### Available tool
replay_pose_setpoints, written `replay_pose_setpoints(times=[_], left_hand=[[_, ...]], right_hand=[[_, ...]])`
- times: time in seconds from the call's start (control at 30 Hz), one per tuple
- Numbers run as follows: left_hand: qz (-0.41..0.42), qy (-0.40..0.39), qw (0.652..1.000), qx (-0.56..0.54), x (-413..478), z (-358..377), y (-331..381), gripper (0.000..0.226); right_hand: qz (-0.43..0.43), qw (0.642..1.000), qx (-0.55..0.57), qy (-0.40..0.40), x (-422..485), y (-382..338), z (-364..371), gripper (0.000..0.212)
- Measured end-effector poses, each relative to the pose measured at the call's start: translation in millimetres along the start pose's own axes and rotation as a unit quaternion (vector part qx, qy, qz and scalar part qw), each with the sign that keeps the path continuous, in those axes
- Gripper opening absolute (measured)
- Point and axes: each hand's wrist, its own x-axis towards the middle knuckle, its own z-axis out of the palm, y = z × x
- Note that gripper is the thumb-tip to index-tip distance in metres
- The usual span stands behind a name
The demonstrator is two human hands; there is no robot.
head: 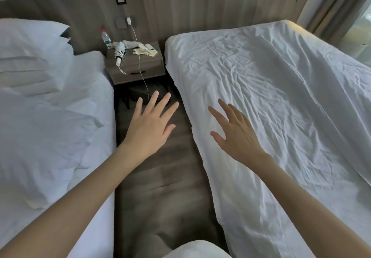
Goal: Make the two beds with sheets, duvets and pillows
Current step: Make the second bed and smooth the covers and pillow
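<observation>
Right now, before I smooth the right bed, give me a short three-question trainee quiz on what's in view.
1. Fill in: on the nightstand, beside the water bottle, lies a folded ____.
2. True or false: the right hand grips the wrinkled sheet.
3. The left hand is: A, over the floor; B, on the nightstand; C, on the sheet.
Key: 1 umbrella; 2 false, its fingers are spread and straight; 3 A.
</observation>
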Motion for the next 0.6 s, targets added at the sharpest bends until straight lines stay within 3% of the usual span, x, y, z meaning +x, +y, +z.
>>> replay_pose_setpoints(times=[0.43,0.6], left_hand=[[0.117,-0.005,0.993,0.004,293.2,67.3,-182.3,0.067],[0.171,-0.005,0.985,0.001,415.0,70.7,-217.6,0.066]], right_hand=[[0.161,0.986,-0.038,0.034,279.4,20.9,42.4,0.066],[0.241,0.969,-0.033,0.052,369.7,41.1,45.5,0.065]])
